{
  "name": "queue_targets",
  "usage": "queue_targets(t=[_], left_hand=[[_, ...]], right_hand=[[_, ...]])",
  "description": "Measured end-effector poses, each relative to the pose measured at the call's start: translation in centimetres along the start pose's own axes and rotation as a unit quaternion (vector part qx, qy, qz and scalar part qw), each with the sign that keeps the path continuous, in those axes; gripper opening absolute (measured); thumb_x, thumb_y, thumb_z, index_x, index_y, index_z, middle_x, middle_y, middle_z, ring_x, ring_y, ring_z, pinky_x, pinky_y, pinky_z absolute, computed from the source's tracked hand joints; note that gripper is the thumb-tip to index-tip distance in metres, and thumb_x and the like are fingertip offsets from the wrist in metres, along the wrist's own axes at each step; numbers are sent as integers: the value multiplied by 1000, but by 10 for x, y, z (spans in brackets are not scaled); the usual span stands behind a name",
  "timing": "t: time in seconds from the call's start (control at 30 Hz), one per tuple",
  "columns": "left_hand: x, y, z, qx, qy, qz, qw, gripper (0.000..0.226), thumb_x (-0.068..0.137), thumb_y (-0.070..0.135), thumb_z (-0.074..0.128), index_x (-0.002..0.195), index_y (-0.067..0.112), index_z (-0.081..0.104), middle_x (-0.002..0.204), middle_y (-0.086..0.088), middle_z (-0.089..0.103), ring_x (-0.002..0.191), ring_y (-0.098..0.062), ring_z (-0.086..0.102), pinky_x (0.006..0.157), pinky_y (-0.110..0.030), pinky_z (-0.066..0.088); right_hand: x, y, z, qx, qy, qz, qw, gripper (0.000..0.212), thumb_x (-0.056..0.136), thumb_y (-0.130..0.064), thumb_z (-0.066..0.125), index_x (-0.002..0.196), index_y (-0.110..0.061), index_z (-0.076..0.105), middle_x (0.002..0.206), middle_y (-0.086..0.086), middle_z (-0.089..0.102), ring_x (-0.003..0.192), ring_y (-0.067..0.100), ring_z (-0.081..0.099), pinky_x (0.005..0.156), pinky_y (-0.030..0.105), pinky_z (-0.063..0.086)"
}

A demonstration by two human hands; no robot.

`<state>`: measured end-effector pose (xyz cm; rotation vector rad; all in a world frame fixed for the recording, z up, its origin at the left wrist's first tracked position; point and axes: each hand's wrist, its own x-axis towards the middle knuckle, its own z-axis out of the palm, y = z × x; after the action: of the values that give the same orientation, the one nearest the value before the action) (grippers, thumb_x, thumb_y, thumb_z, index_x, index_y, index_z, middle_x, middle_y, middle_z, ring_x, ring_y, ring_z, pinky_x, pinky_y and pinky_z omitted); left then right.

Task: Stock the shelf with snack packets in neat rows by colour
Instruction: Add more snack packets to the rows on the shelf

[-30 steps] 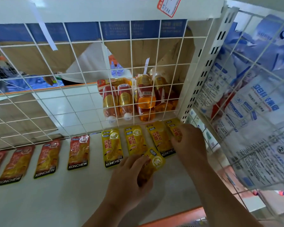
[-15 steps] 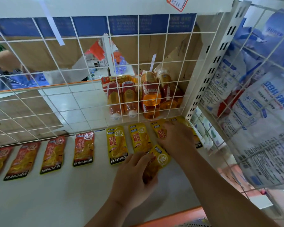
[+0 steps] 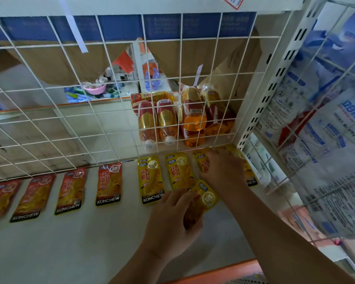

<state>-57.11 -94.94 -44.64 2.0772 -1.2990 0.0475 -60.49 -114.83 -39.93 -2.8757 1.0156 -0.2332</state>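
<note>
On the white shelf [image 3: 70,242] a row of snack packets lies along the wire back grid. Several red packets [image 3: 109,183] fill the left part, and yellow packets [image 3: 151,179] continue to the right. My left hand [image 3: 172,220] grips a small stack of yellow packets [image 3: 205,198] just in front of the row. My right hand [image 3: 223,169] lies flat over the yellow packets at the row's right end, near the corner upright, and hides most of two of them.
A white wire grid [image 3: 103,111] backs the shelf; behind it lie orange drink bottles [image 3: 172,119]. At the right a slotted upright [image 3: 268,89] and a wire side panel hold blue-and-white bags [image 3: 326,140]. An orange strip edges the shelf front [image 3: 223,271].
My right hand has slid a little left over the rightmost yellow packets. My left hand keeps hold of its yellow stack in about the same place. The view has shifted slightly.
</note>
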Motion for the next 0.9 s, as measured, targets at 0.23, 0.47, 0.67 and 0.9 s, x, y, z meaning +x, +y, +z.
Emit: queue_targets(t=[0.23,0.47,0.67,0.9], left_hand=[[0,0,-1,-3,5,-1,1000,50,80,47,70,124,24,67,124,8,63,108,-16,60,90,-29,53],[-1,0,0,2,2,-6,1000,50,80,47,70,124,25,66,125,7,63,108,-17,60,90,-27,51],[0,0,0,-3,3,-13,1000,49,79,46,72,124,25,65,124,7,63,108,-19,61,90,-35,55],[0,1,-1,-2,3,-15,1000,48,80,47,70,124,26,65,125,9,62,108,-18,61,88,-31,54]], right_hand=[[2,-1,3,0,-16,2,1000,47,82,-57,62,116,-25,58,117,2,60,96,24,63,75,35,45],[5,-3,3,-4,-20,6,1000,43,79,-54,65,110,-25,60,112,2,59,97,24,61,76,36,42],[8,-7,0,-3,-17,2,1000,46,82,-57,61,113,-24,59,112,2,59,99,26,61,79,38,44],[8,-7,1,-4,-7,-4,1000,51,85,-62,54,118,-23,60,113,3,60,96,26,62,78,37,47]])
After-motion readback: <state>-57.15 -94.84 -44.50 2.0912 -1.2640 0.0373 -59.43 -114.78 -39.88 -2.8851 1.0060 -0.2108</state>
